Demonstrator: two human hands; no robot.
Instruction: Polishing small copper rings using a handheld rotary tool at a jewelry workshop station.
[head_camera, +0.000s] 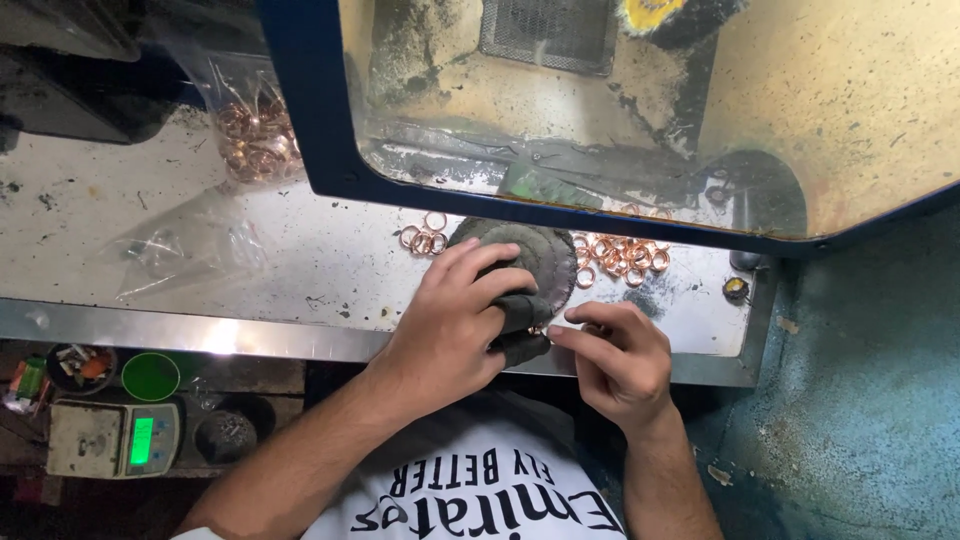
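2 hands (540, 335) hide whatever they pinch beside the buffing wheel (545, 258).

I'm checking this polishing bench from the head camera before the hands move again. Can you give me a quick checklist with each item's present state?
1. Left hand gripping the dark cloth buffing wheel: ok.
2. Right hand pinching a small piece at the wheel's edge: ok; what the piece is, cannot tell.
3. Loose copper rings apart from both hands: ok.
4. Bag of rings closed: cannot tell.
5. Blue-framed shield above the wheel: ok.
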